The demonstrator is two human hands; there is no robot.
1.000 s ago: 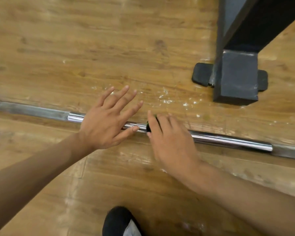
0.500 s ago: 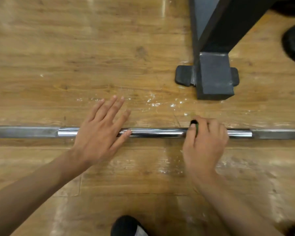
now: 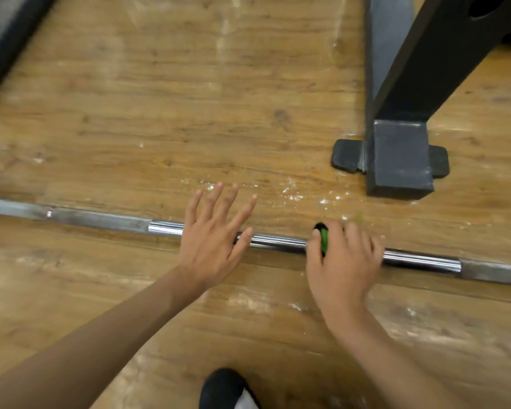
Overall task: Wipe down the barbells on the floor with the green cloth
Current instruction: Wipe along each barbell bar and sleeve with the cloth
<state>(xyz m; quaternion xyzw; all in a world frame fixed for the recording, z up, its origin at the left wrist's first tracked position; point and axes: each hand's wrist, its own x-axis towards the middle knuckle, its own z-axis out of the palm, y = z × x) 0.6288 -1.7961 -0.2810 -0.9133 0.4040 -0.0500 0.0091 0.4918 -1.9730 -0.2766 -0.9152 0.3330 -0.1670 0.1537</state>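
Observation:
A long steel barbell (image 3: 278, 241) lies across the wooden floor from left to right, shiny in its middle stretch and dull grey towards both ends. My left hand (image 3: 213, 240) rests flat on the bar with its fingers spread and straight. To the right, my right hand (image 3: 342, 255) curls over the bar and grips the green cloth (image 3: 324, 239) against it. Only a thin green edge of the cloth shows beside my thumb; the rest is hidden under my palm.
A dark metal rack leg (image 3: 398, 160) with black rubber pads stands on the floor just beyond the bar at the right. White dust specks (image 3: 292, 193) lie between it and the bar. A black shoe (image 3: 227, 388) shows at the bottom edge. Dark equipment (image 3: 0, 39) runs along the upper left.
My right hand slid the cloth to the right along the bar from beside my left hand. My left hand stays flat on the bar.

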